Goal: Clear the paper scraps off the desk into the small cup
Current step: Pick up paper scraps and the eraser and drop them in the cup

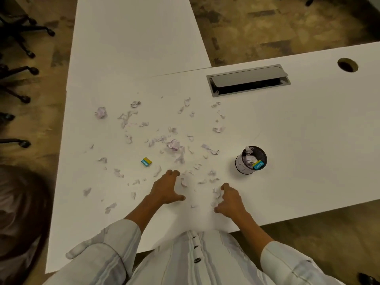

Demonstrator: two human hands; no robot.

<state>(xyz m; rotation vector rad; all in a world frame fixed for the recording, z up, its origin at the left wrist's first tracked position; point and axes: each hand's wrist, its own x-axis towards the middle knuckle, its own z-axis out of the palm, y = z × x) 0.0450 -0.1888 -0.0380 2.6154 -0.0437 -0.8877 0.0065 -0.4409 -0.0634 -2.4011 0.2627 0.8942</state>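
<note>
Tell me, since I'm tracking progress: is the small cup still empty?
No: the small cup already holds several crumpled paper scraps and a teal-labelled wrapper leaning at its rim.

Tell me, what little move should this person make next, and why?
Probably lift the right hand over to the small cup and drop its load in. Its fingers are curled around a clump of paper scraps near the desk's front edge, and the cup stands just beyond it, open-topped and already holding some scraps.
</note>
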